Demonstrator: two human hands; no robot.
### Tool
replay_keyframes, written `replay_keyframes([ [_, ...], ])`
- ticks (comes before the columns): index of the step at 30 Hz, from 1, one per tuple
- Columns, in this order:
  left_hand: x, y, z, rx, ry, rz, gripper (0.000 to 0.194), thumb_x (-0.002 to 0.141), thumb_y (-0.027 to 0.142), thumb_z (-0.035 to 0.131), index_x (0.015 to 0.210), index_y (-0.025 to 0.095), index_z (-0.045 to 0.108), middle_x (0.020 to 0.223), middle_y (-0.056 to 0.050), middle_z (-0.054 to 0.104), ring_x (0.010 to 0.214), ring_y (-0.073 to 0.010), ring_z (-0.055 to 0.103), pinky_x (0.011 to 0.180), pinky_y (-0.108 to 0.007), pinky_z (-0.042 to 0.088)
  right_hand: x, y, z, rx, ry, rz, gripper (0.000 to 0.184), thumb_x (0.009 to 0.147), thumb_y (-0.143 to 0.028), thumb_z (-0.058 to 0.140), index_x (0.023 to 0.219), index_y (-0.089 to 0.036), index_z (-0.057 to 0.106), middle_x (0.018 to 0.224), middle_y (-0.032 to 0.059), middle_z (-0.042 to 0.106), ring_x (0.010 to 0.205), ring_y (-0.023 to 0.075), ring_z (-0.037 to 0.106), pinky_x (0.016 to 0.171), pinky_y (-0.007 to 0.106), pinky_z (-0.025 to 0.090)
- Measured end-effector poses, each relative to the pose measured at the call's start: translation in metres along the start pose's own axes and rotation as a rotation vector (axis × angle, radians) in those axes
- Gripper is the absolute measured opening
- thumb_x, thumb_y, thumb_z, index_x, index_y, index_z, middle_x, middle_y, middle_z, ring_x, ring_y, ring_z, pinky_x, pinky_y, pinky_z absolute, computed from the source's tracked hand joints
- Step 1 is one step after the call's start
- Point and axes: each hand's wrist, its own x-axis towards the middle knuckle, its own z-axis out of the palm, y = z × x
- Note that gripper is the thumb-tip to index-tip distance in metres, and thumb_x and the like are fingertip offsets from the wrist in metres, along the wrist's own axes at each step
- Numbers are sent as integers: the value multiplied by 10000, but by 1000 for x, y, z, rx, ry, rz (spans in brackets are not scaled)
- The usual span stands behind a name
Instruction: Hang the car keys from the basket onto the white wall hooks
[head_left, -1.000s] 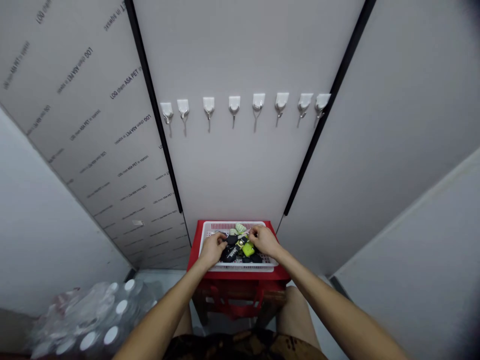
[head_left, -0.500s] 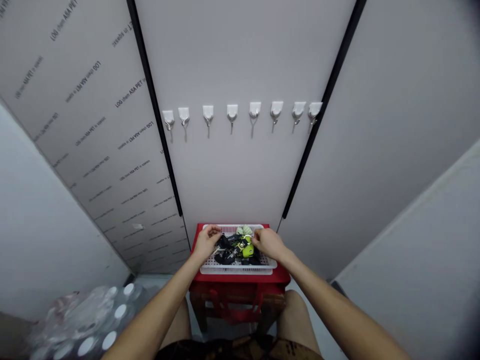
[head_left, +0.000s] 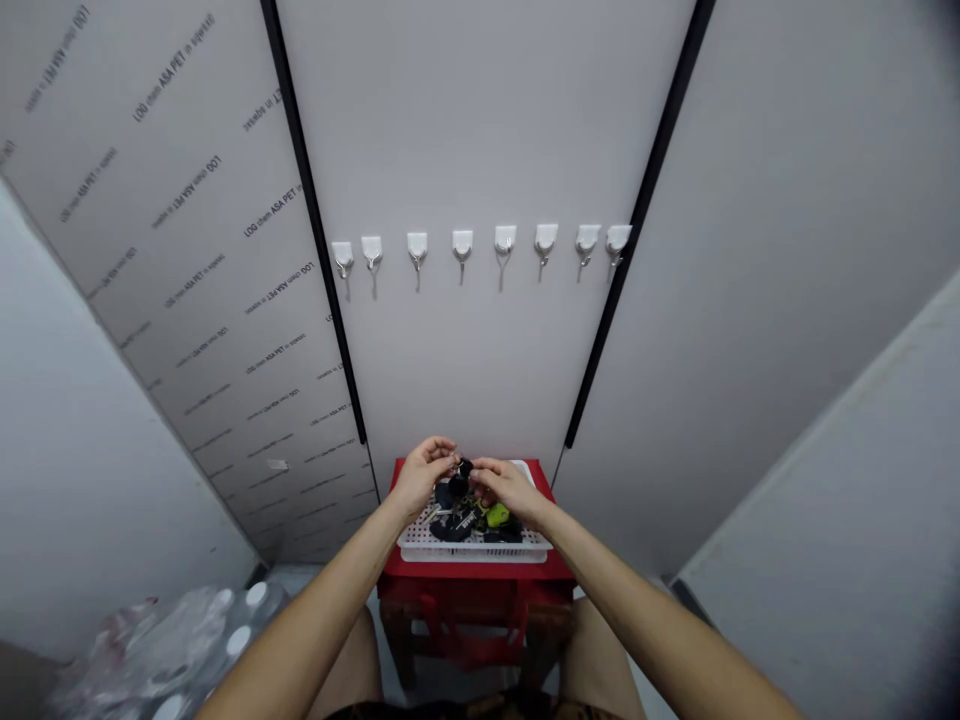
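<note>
Right now, from my distant seat, I have both hands together at lower centre of the frame, over a white basket (head_left: pixel 480 556). My left hand (head_left: pixel 425 480) reaches in from the lower left, its thumb and forefinger pinching a small black item (head_left: pixel 459 485). My right hand (head_left: pixel 514 490) meets it from the other side, fingertips closed on the same item, so the piece is grasped between the two. It sits just above the basket's contents; I cannot make out its exact shape.

Below it, in the basket, I see a bright yellow-green item (head_left: pixel 497 515) near my right wrist and a jumble of black items (head_left: pixel 446 530) toward the front. The basket rests on a red cover (head_left: pixel 559 565), with dark wooden legs (head_left: pixel 401 645) under it at bottom centre.

Across the middle of the frame, a row of eight white hooks (head_left: pixel 463 243) runs along a pale panel (head_left: pixel 465 370), between two black strips (head_left: pixel 311 200). Printed lettering covers the panel at upper left. At lower left I see white-capped bottles (head_left: pixel 257 596) beside crumpled clear plastic (head_left: pixel 169 630).
</note>
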Motion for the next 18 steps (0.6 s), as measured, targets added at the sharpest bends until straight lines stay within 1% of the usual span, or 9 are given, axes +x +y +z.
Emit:
replay_keyframes([
  [3, 2, 6, 2, 71, -9, 17, 196, 520, 170, 560, 689, 139, 464, 564, 44, 495, 516, -43, 452, 516, -169, 335, 0, -5, -5, -64, 91, -83, 199, 638, -262, 416, 726, -148, 554, 597, -12, 515, 543, 74, 441, 490, 185, 346],
  [6, 7, 13, 6, 187, -70, 42, 174, 530, 153, 549, 685, 129, 473, 550, 43, 494, 516, -49, 452, 510, -174, 333, 2, -9, -9, -84, 123, -201, 173, 622, -268, 455, 695, -138, 541, 614, -15, 511, 571, 75, 439, 541, 196, 349],
  [8, 11, 19, 11, 268, -115, 73, 160, 538, 136, 539, 686, 125, 478, 544, 45, 492, 521, -51, 452, 521, -178, 339, 3, -11, -10, -75, 144, -239, 153, 602, -266, 484, 667, -133, 522, 581, -26, 491, 534, 66, 424, 528, 196, 345],
  [10, 16, 25, 18, 331, -148, 108, 144, 549, 113, 519, 686, 124, 479, 537, 49, 483, 517, -47, 445, 525, -175, 341, 4, -14, -14, -42, 166, -242, 142, 596, -271, 489, 639, -135, 497, 536, -38, 469, 485, 59, 409, 485, 193, 337],
  [12, 21, 31, 28, 374, -155, 143, 136, 556, 87, 494, 685, 125, 476, 537, 50, 475, 511, -44, 439, 526, -173, 346, 3, -21, -20, -3, 197, -253, 136, 599, -276, 481, 602, -141, 470, 487, -48, 449, 446, 55, 398, 453, 191, 332],
  [14, 27, 38, 41, 414, -130, 200, 142, 561, 68, 466, 689, 127, 475, 553, 43, 477, 523, -49, 445, 537, -177, 360, 1, -33, -30, 18, 242, -288, 131, 599, -270, 475, 570, -144, 453, 453, -55, 439, 426, 53, 398, 443, 191, 336],
  [16, 34, 45, 56, 474, -94, 291, 161, 571, 64, 443, 713, 127, 482, 596, 24, 496, 555, -61, 461, 563, -191, 379, -1, -50, -44, 24, 308, -346, 124, 593, -256, 478, 551, -143, 449, 438, -56, 446, 422, 51, 409, 452, 191, 347],
  [18, 41, 54, 74, 551, -81, 409, 203, 588, 78, 432, 775, 131, 489, 688, -7, 531, 629, -80, 484, 608, -209, 394, -2, -72, -63, 45, 382, -405, 113, 586, -245, 482, 552, -142, 453, 427, -58, 455, 414, 50, 420, 455, 190, 355],
])
